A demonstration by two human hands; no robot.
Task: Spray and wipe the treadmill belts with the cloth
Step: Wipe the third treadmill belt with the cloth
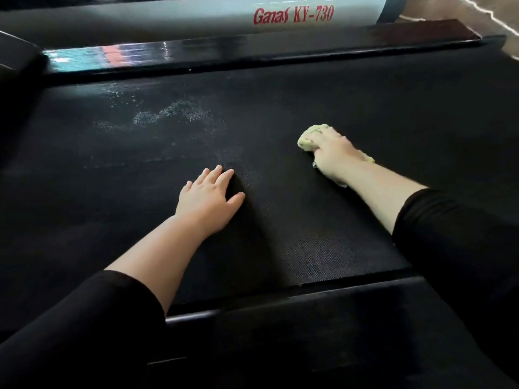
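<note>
The yellow-green cloth [310, 137] lies bunched on the black treadmill belt [280, 108], a little right of the middle. The right hand [332, 154] covers most of it, with the fingers curled around the cloth and pressing it down on the belt. The left hand [209, 196] rests flat on the belt nearer to the person, its fingers straight and a little spread, holding nothing. It is well apart from the cloth. Pale spray droplets [168, 115] show on the belt at the far left. Both arms wear black sleeves [455, 237] pushed up the forearm. Beyond the belt runs a glossy black side rail [252, 51], and behind it a light cover [196, 15] with red letters "Ganas KY-730".
</note>
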